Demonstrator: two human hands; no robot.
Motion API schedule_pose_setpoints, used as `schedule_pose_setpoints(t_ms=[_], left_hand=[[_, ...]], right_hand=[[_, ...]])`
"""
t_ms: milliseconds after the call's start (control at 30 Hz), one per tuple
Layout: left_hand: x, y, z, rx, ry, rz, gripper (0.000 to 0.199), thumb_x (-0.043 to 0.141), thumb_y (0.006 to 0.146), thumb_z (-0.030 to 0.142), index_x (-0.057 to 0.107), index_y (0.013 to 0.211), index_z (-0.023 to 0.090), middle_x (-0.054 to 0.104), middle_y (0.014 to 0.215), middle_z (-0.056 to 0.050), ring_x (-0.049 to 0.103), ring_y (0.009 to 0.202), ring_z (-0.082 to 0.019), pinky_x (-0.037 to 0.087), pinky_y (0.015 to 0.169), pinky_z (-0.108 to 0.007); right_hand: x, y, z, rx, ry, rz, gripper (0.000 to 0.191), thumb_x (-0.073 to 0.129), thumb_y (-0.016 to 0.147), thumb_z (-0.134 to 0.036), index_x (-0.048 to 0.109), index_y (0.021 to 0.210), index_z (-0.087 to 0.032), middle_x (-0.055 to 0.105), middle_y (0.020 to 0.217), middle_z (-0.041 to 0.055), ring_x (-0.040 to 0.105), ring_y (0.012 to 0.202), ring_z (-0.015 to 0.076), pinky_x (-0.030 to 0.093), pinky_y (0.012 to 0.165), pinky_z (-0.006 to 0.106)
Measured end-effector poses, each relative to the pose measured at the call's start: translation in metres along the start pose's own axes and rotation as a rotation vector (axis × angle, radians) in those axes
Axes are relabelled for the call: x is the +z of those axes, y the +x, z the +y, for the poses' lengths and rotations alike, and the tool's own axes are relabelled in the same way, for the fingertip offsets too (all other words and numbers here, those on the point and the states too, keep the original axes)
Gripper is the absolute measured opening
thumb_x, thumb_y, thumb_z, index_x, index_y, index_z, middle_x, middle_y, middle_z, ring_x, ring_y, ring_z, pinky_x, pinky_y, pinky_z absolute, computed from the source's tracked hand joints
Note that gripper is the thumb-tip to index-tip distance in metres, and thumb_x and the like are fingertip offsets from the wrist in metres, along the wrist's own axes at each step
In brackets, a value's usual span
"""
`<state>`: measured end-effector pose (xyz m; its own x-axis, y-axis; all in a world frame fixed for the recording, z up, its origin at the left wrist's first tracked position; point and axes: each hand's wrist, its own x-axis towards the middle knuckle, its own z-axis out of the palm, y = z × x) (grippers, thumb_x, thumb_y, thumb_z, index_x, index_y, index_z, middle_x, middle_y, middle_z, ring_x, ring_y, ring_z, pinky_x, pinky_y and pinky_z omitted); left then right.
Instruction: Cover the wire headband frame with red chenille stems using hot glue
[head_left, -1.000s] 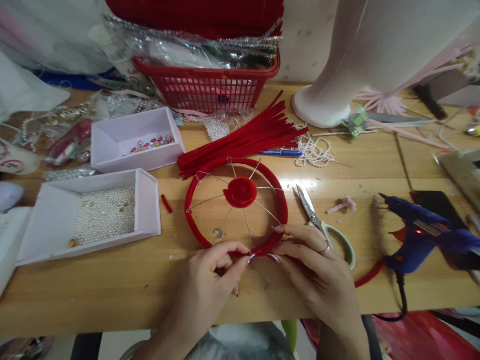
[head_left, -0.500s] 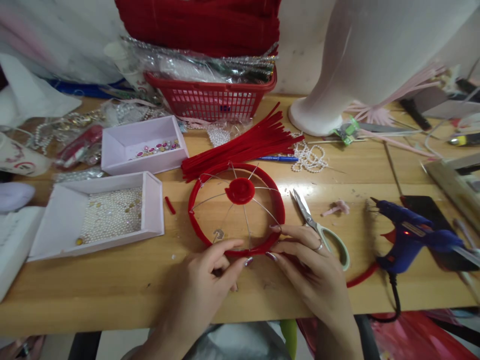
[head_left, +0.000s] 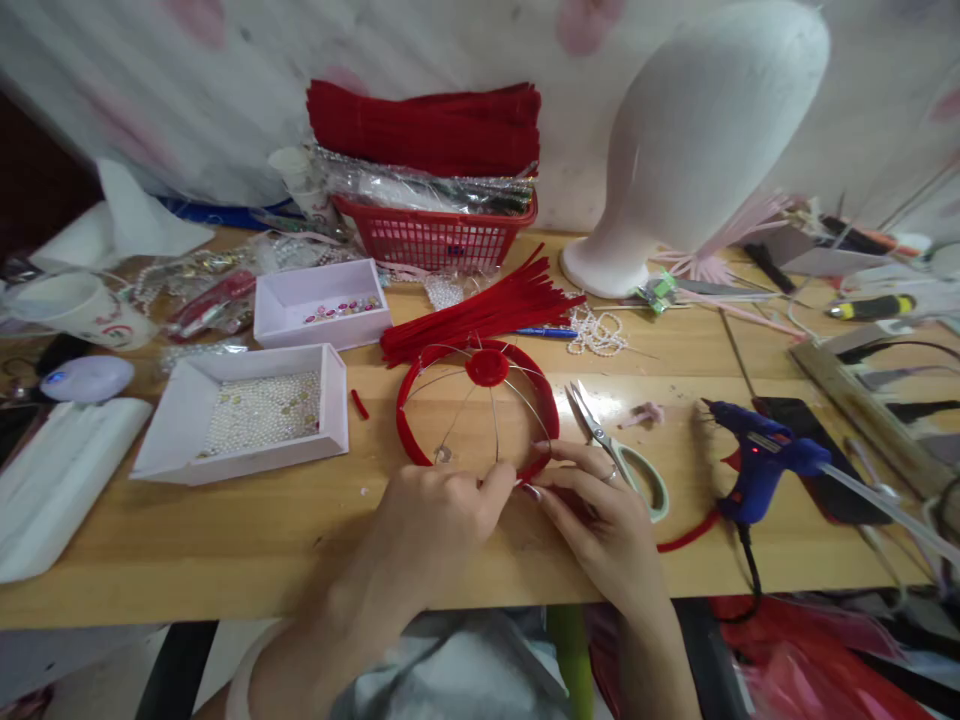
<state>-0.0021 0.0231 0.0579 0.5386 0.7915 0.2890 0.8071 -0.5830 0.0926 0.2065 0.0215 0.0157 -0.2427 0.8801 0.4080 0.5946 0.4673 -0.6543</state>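
Note:
A ring frame wrapped in red chenille stem (head_left: 550, 400) lies on the table before me, with thin wire spokes rising to a red coiled disc (head_left: 487, 367). My left hand (head_left: 442, 510) is closed at the ring's near edge, its fingers mostly hidden behind the back of the hand. My right hand (head_left: 596, 500) pinches the ring's near right part between thumb and fingers. A red chenille stem (head_left: 688, 532) runs out to the right from under that hand. Scissors (head_left: 630, 460) with pale green handles lie just right of the ring.
A blue glue gun (head_left: 757, 450) with a lit red light stands at right, near a dark phone (head_left: 825, 460). White boxes of beads (head_left: 337, 410) and gems (head_left: 371, 325) sit left. Behind are a red stem bundle (head_left: 480, 305), a red basket (head_left: 442, 240) and a white mannequin head (head_left: 705, 140).
The camera view has tilted up, showing more of the wall and mannequin head. My left hand has turned over the ring's near edge and moved toward my right hand, which keeps its pinch.

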Motion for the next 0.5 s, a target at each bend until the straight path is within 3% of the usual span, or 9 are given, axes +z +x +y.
schedule_pose_setpoints(t_ms=[100,267,400,500], left_hand=[[0.004,0.000,0.003,-0.014,-0.055,0.034,0.017,0.062,0.093,0.012,0.068,0.079,0.019,0.064,0.048,0.001,0.064,0.039,-0.022,0.033,0.034,-0.030],[0.003,0.000,0.011,-0.074,-0.369,0.336,0.026,0.051,0.104,0.023,0.066,0.084,0.016,0.069,0.061,0.000,0.068,0.052,-0.016,0.047,0.049,-0.027],[-0.014,0.004,0.008,-0.138,-0.485,0.501,0.015,0.065,0.096,0.014,0.071,0.082,0.017,0.072,0.081,-0.003,0.069,0.076,-0.015,0.054,0.071,-0.027],[-0.030,0.000,-0.009,-0.242,-0.549,0.651,0.013,0.075,0.086,0.010,0.074,0.082,0.023,0.071,0.082,0.001,0.066,0.074,-0.013,0.052,0.068,-0.025]], right_hand=[[0.001,-0.001,0.001,0.008,0.014,0.008,0.010,0.066,0.094,-0.020,0.073,0.090,-0.025,0.075,0.112,0.0073,0.071,0.103,0.0220,0.057,0.087,0.036],[0.004,-0.001,0.003,-0.021,0.040,0.044,0.009,0.067,0.093,-0.019,0.072,0.089,-0.025,0.075,0.112,0.0071,0.072,0.104,0.0222,0.057,0.089,0.036],[0.007,-0.003,0.006,-0.039,0.044,0.062,0.008,0.067,0.093,-0.019,0.073,0.091,-0.024,0.075,0.113,0.0079,0.072,0.105,0.0219,0.057,0.090,0.036],[0.009,-0.004,0.006,-0.050,0.047,0.071,0.008,0.067,0.093,-0.019,0.073,0.091,-0.024,0.075,0.113,0.0084,0.072,0.106,0.0222,0.057,0.090,0.037]])
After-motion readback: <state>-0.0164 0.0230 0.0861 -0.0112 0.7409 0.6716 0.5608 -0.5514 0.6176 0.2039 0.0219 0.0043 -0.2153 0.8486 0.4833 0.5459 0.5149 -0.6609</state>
